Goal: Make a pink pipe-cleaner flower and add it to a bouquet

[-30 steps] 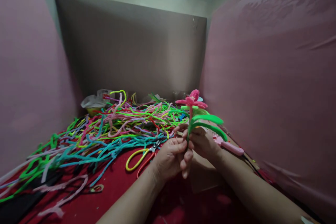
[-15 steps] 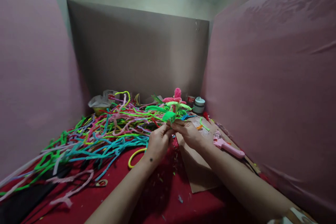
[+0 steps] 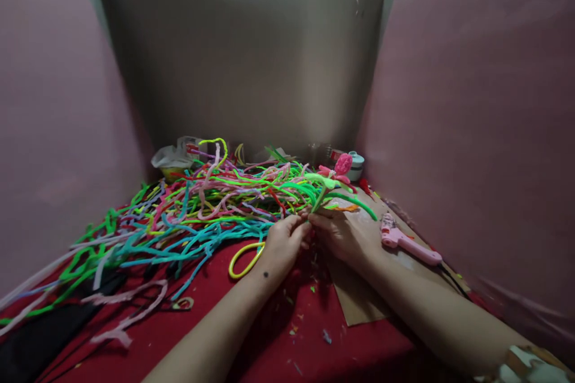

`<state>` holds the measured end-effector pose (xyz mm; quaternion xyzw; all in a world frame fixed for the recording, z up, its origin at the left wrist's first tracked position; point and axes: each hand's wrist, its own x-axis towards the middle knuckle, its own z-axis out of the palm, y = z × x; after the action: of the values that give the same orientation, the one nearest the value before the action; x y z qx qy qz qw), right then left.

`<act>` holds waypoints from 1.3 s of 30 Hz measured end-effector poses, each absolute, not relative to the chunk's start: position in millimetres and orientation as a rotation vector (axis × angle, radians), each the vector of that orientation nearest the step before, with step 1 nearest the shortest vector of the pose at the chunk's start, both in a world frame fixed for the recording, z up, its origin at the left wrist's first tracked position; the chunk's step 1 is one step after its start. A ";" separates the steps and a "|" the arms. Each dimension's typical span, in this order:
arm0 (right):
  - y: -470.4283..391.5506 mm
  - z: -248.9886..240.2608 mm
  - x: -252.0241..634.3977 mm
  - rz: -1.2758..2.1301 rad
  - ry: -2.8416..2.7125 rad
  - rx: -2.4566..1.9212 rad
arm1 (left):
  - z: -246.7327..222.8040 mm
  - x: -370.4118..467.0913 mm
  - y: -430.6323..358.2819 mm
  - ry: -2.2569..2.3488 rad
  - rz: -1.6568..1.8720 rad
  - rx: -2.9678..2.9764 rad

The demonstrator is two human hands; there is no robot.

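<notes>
A pipe-cleaner flower [image 3: 321, 192] with a green stem, green leaves and a pink top [image 3: 344, 164] leans to the right above the table. My left hand [image 3: 287, 240] pinches low on its stem, thumb and fingers together. Close against it, my right hand [image 3: 344, 233] also grips the stem base, its fingertips touching those of the left. The very end of the stem is hidden by the fingers. Behind and left of the hands spreads a large heap of coloured pipe cleaners [image 3: 224, 191].
On the right, a pink hot glue gun [image 3: 411, 244] lies on a sheet of cardboard [image 3: 359, 302]. A yellow loop [image 3: 233, 263] is beside my left wrist. A light blue jar [image 3: 356, 163] and a plastic bag [image 3: 171, 157] stand at the back. Scraps dot the red cloth [image 3: 265, 347].
The flower has gone from upright to tilted right, and its leaves have turned. Both hands stay together at the stem. The camera view has shifted, moving the surroundings slightly.
</notes>
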<state>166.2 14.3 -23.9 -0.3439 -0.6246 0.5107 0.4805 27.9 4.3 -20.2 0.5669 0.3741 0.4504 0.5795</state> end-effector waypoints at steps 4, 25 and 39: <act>8.4 -17.0 167.3 1.281 -1.414 -0.822 | -23.9 30.6 -1.3 1.217 1.205 1.630; 17.9 -28.7 179.3 1.523 -1.420 -0.603 | -23.6 28.6 -6.4 0.521 0.949 0.908; 2.2 -18.5 216.2 1.211 -1.661 -1.032 | -14.8 45.2 -10.2 0.565 0.929 0.810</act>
<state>216.2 2.2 -18.5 -0.4096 -0.6592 0.4806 0.4082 45.2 -10.2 -14.8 0.3748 0.2614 0.4298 0.7788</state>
